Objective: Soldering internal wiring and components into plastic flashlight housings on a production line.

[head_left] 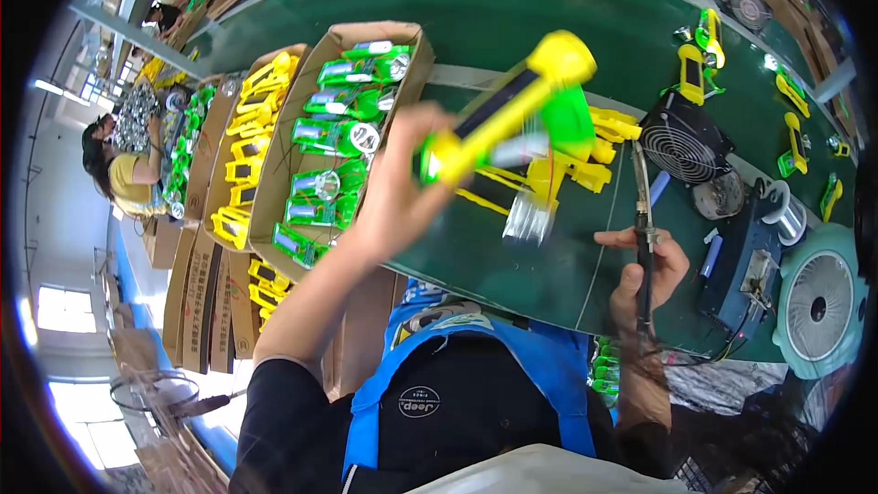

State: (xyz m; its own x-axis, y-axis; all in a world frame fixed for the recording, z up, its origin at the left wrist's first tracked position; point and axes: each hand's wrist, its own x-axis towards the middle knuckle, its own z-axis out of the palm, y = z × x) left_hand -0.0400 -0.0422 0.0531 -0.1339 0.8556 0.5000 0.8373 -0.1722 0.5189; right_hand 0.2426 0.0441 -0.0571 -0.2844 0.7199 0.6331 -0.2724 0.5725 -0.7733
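Note:
My left hand (407, 183) is raised over the bench, gripping a yellow flashlight shell (560, 59) with a dark panel along its side. A green shell half (569, 123) hangs beside it, apparently joined; motion blurs both. In my right hand (654, 267) is a soldering iron (645, 288), thumb and fingers around its dark handle and its tip pointing away from me. Between the hands lie a bundle of thin silvery strips (529, 220) and a pile of yellow shell parts (585, 169).
At left stand a carton of green assemblies (422, 64) and a carton of yellow shells (251, 151). A black fan (681, 142), a blue soldering station (736, 279), a solder spool (785, 210) and a teal fan (820, 302) occupy the right. A co-worker (137, 174) is far left.

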